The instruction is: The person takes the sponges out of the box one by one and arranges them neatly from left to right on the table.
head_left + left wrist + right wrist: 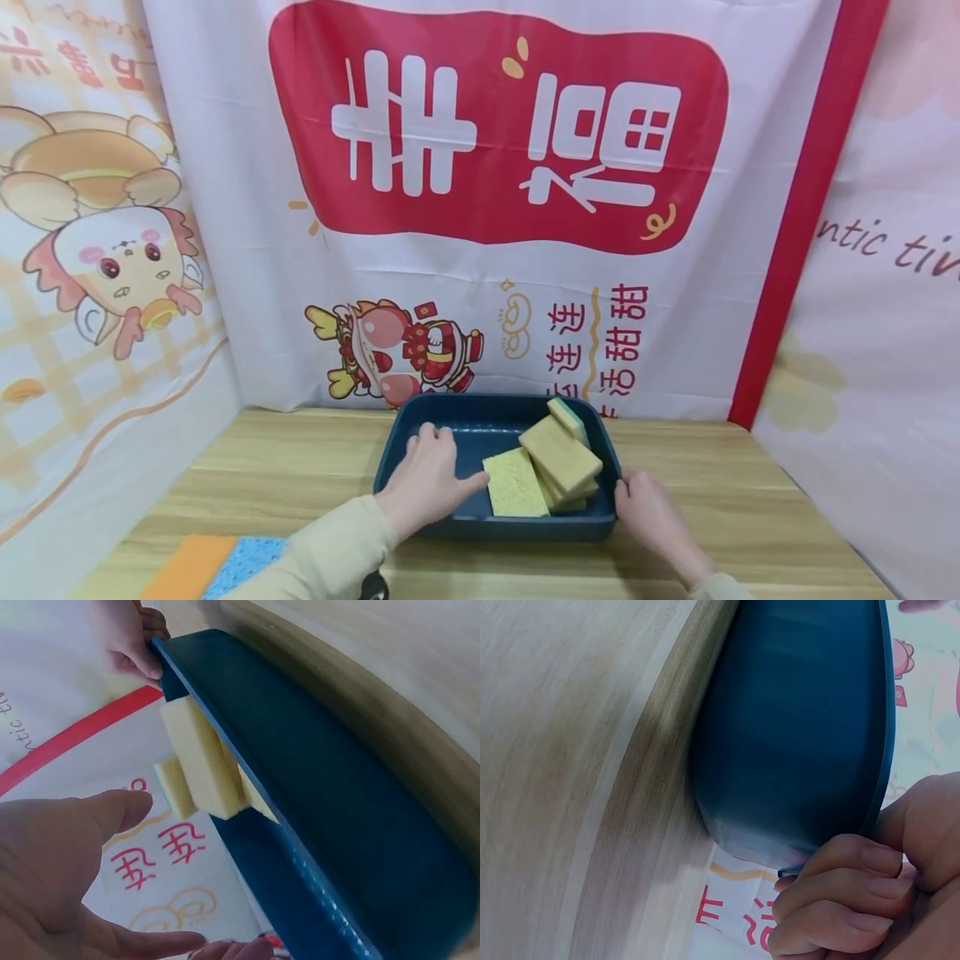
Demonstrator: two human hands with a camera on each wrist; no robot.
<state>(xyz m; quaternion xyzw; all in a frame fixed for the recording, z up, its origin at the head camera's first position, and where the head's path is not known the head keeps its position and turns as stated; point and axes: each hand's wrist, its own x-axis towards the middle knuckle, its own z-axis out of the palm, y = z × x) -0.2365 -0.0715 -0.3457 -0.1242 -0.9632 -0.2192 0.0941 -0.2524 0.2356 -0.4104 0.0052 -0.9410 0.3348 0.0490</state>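
Left hand (426, 482): fingers spread over tray (517, 528)
Right hand (652, 510): fingers pinching tray rim
Sponges (561, 455): leaning stack may topple if tray jerks

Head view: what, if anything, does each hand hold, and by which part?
The right hand grips the tray by the rim at its right end; the left hand holds nothing.

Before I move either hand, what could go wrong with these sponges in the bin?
The tilted top sponge might slide off the ones under it if the blue bin is jolted. The green-backed sponge stands near the far right corner and could get knocked out. Your right hand grips just one end while your left hand hangs open over the bin, so a tug may swing it sideways.
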